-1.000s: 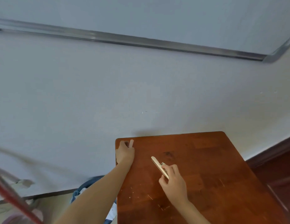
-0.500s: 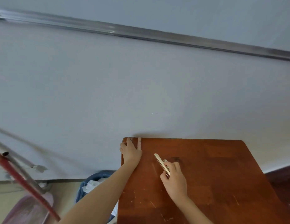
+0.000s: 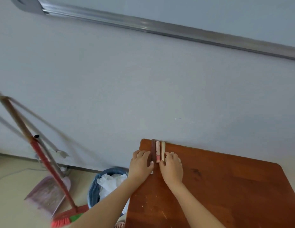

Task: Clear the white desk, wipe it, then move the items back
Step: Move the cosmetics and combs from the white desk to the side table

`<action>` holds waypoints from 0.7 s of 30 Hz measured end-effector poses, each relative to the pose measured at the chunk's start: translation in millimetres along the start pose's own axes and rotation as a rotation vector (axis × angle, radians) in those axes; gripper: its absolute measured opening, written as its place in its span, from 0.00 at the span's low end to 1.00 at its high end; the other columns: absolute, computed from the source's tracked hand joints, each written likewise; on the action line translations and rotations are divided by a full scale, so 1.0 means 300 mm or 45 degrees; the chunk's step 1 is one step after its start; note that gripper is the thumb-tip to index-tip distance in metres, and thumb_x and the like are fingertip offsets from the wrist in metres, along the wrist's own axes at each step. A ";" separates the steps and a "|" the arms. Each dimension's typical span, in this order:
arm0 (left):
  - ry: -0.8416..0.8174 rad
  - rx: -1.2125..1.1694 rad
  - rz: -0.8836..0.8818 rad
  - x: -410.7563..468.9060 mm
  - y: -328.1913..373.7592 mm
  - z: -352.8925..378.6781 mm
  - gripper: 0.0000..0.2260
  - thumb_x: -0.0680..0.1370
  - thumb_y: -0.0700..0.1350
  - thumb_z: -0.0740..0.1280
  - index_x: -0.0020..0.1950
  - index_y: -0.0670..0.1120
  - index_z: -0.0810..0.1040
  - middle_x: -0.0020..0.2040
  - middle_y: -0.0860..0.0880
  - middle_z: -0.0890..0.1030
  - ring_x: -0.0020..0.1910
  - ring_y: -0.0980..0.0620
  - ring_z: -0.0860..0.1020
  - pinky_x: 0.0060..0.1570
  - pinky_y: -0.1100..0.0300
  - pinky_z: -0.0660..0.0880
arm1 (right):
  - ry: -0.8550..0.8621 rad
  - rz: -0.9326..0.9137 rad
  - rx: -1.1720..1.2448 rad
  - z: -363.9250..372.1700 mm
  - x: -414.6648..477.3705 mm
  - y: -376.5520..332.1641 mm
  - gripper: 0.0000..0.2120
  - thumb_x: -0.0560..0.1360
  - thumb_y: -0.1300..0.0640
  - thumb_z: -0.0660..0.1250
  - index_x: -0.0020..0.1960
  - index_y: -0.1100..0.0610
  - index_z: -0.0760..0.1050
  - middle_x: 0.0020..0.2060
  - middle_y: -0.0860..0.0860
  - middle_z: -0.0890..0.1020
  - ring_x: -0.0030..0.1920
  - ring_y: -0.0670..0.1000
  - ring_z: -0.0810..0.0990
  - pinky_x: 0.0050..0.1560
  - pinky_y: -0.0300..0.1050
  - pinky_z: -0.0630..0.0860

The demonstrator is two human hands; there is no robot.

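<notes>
Two bare forearms reach in from the lower edge over a reddish-brown wooden bench (image 3: 225,186), whose near part carries small pale scuffs and specks. Both hands rest on its far left corner. The left hand (image 3: 141,163) lies palm down with its fingers fairly flat and together, their side pressed against a dark brown stick (image 3: 153,148), the thumb touching that stick's near end; it wraps around nothing. The right hand (image 3: 172,167) mirrors it from the other side, fingers laid loosely along a cream stick (image 3: 163,150), thumb near its close end, also gripping nothing. Between those two sticks lies a pink stick (image 3: 157,150), so the three lie side by side, touching or nearly so, pointing away from the person, with their far ends at the bench's back edge against the wall.

Left of the bench, on the pale floor (image 3: 11,186), stands a blue bin (image 3: 94,186) holding crumpled white paper (image 3: 109,181). Further left a red-handled broom (image 3: 44,162) leans tilted, its orange-red head down near the lower edge, and a translucent pinkish dustpan (image 3: 46,193) sits just beside it.

Behind everything rises a plain white wall (image 3: 143,88), crossed high up by a slanting metal rail (image 3: 176,30).
</notes>
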State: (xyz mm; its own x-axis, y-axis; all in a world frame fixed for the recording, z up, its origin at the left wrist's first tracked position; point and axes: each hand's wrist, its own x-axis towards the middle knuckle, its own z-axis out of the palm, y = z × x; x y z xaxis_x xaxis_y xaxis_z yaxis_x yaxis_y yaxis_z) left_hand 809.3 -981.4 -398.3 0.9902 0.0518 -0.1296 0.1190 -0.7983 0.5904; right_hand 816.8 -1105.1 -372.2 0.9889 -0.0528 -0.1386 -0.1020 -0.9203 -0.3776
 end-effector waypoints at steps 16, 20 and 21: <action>-0.056 0.025 0.020 0.008 -0.006 -0.002 0.17 0.77 0.49 0.61 0.65 0.48 0.71 0.68 0.53 0.68 0.70 0.50 0.57 0.67 0.55 0.61 | 0.097 -0.070 0.240 -0.050 0.073 0.050 0.17 0.75 0.60 0.61 0.63 0.51 0.72 0.58 0.46 0.78 0.56 0.49 0.77 0.57 0.46 0.64; -0.066 0.047 0.032 0.008 -0.010 -0.004 0.18 0.77 0.50 0.60 0.65 0.48 0.71 0.68 0.53 0.68 0.70 0.50 0.58 0.66 0.55 0.60 | 0.052 -0.118 0.148 -0.024 0.069 0.041 0.11 0.76 0.57 0.61 0.57 0.52 0.77 0.51 0.48 0.81 0.55 0.51 0.76 0.52 0.46 0.67; -0.070 0.049 0.034 0.007 -0.012 -0.004 0.18 0.77 0.50 0.60 0.65 0.48 0.71 0.68 0.53 0.68 0.70 0.50 0.58 0.66 0.55 0.60 | 0.064 -0.127 0.169 -0.024 0.064 0.045 0.11 0.76 0.57 0.62 0.57 0.53 0.77 0.51 0.50 0.81 0.55 0.52 0.76 0.53 0.47 0.68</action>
State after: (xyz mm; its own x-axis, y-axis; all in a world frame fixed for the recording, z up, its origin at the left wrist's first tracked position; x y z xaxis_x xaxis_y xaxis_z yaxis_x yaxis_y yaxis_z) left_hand 811.0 -977.9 -399.7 0.9874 -0.0017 -0.1582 0.0888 -0.8217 0.5630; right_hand 835.3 -1121.3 -373.5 0.9987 0.0139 -0.0498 -0.0132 -0.8627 -0.5056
